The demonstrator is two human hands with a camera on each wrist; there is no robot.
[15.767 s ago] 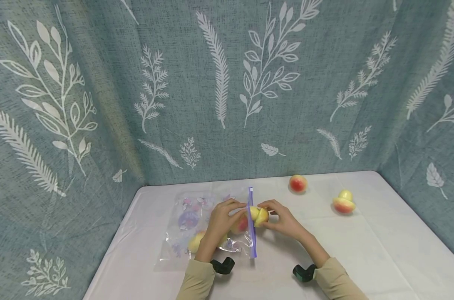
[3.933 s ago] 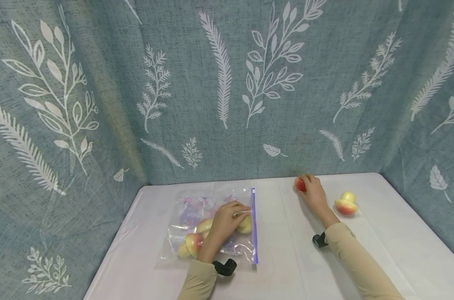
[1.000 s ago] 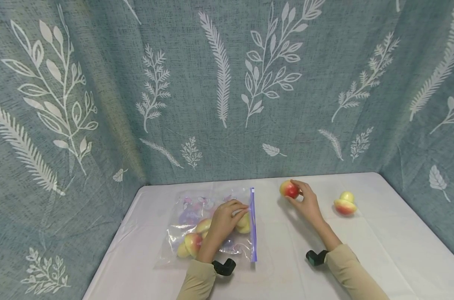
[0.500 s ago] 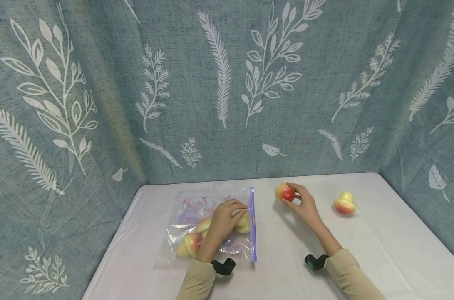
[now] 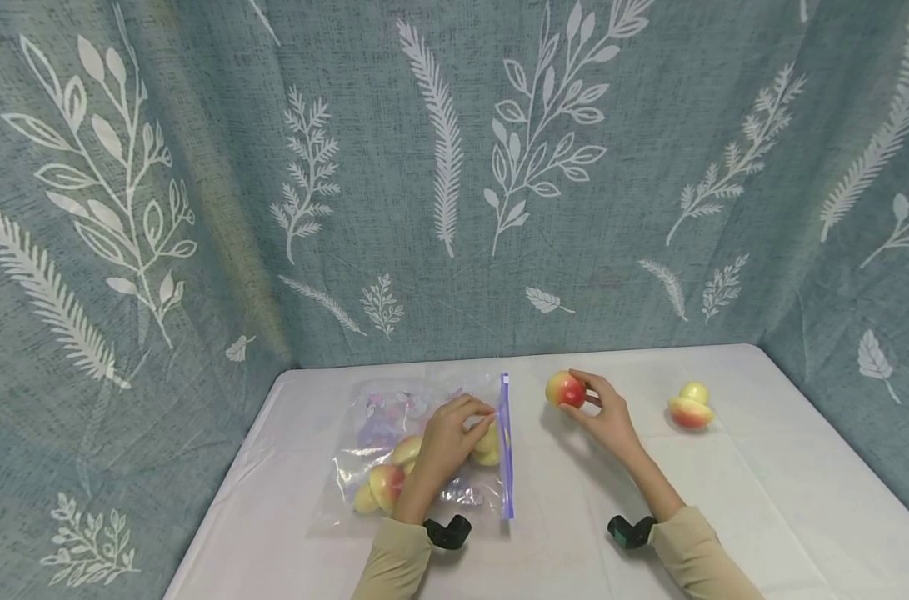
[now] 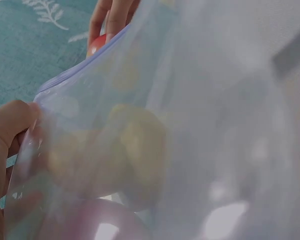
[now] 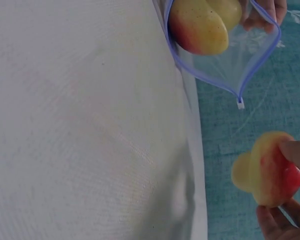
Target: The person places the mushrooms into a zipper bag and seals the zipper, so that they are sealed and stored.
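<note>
My right hand grips a toy mushroom with a red-and-yellow cap, raised above the table to the right of the bag. In the right wrist view its pale yellow stem points toward the bag's side. My left hand pinches the edge of a clear zip bag near its purple zip. The bag's mouth gapes, seen from the right wrist. Several like mushrooms lie inside, partly hidden by my left hand and forearm.
Another mushroom rests cap down, stem up, on the white tabletop at the right. A leaf-patterned teal curtain surrounds the back and sides. Black wrist devices sit at both cuffs.
My right hand picked up the mushroom from the back of the table and moved it left, toward the bag. Earlier, another mushroom went in at the bag's mouth. My left hand stays at the bag.
</note>
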